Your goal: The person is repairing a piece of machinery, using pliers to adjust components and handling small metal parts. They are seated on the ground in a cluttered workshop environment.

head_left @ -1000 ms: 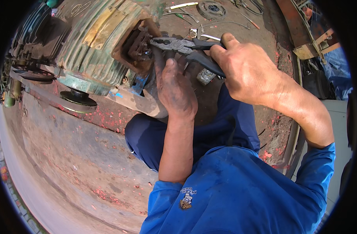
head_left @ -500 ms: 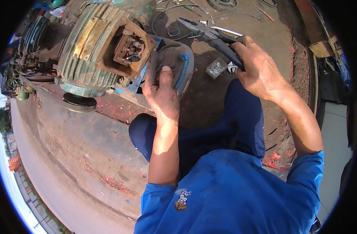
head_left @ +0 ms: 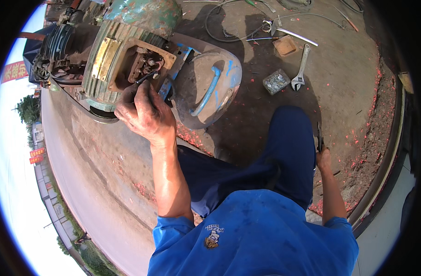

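Note:
A green ribbed electric motor (head_left: 93,87) with a brass-coloured plate lies at the upper left, its square rusty terminal box (head_left: 170,59) uncovered. Inside the box, dark terminals and wires are visible. At the box's near edge my left hand (head_left: 148,112) is closed, thumb and fingertips pinching a short dark wire (head_left: 148,76). Low at the right, beside my knee, my right hand (head_left: 324,158) is closed around dark-handled pliers (head_left: 319,135), seen nearly edge-on. Part of that hand is hidden behind the leg.
A rounded metal cover (head_left: 226,103) with a blue handle sits right of the motor. Farther right on the ground are a clear box of small hardware (head_left: 276,83), an adjustable wrench (head_left: 302,69), a brownish square piece (head_left: 285,45), a hammer (head_left: 293,34) and a looped cable (head_left: 208,27).
My left hand has moved left from the blue-handled cover to the terminal box and pinches a wire. My right hand has lowered the pliers beside my knee. The view has shifted.

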Available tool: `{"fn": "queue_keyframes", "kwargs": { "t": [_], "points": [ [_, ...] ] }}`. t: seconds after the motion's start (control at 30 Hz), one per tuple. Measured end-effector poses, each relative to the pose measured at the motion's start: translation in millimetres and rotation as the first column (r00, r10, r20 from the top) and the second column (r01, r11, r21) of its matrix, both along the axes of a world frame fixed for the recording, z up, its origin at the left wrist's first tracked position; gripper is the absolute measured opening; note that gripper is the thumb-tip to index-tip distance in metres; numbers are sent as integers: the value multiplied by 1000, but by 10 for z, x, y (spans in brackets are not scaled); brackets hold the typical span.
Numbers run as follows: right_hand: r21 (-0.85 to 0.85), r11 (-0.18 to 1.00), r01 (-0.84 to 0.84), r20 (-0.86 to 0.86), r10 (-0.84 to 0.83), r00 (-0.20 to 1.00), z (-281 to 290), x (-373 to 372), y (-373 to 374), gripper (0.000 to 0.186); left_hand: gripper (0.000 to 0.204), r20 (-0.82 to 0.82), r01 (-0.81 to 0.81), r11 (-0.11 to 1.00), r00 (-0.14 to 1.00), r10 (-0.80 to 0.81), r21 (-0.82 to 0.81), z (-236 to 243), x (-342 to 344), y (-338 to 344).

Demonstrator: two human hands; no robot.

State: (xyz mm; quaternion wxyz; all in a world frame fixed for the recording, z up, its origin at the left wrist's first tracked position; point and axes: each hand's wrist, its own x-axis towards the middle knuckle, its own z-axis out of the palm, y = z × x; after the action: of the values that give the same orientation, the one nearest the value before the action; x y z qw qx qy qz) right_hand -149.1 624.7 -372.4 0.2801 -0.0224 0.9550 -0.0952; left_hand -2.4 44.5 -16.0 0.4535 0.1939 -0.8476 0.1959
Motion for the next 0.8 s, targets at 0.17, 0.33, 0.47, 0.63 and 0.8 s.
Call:
{"fn": "queue_keyframes", "kwargs": {
  "t": [0.17, 0.33, 0.47, 0.63, 0.8],
  "points": [
    [-113, 950, 290, 161, -271, 949, -983, 397, 522, 41, 34, 34, -14, 998, 999, 12, 65, 3, 68, -14],
    [-171, 896, -410, -140, 390, 910, -1591, 607, 957, 45, 30, 175, 7, 999, 984, -16, 51, 153, 104, -68],
    [-258, 857, -445, -239, 390, 889, -1541, 274, 825, 42, 23, 274, 62, 986, 956, -103, 154, 61, 258, 45],
    [-341, 927, -158, -140, 116, 983, -255, -900, -509, 26, 25, 36, 129, 919, 988, -153, 372, -63, 384, -5],
    [-655, 705, -272, -334, 52, 941, 1762, -1246, -2428, 16, 19, -38, 222, 853, 972, -232, 472, -89, 354, 80]
  ]
}}
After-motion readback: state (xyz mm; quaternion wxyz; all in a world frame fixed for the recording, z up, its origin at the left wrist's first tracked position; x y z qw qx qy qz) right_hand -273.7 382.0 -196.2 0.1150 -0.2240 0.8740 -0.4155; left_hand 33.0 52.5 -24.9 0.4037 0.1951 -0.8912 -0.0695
